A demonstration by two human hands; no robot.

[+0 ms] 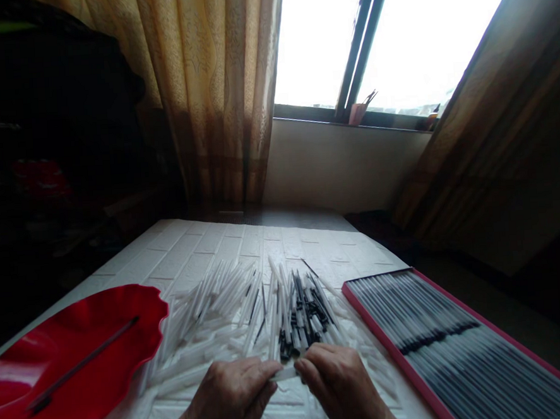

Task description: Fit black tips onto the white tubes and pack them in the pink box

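Observation:
Near the front of the table, my left hand (232, 392) and my right hand (340, 383) are both closed in a pinch, a short gap apart. Between them runs a whitish translucent pen barrel (285, 374), one end in each hand. A small dark bit shows at my right fingertips, too blurred to name. Just beyond the hands lies a bunch of black pen refills and caps (307, 302). Loose translucent pen barrels (219, 295) spread in a heap to the left of it, with a few dark refills among them.
A red scalloped plate (138, 306) at the left holds a single dark pen (87, 360). At the right, a pink-edged box (380, 336) is filled with rows of pens (479, 361). The white brick-patterned table (187, 240) ends before a curtained window.

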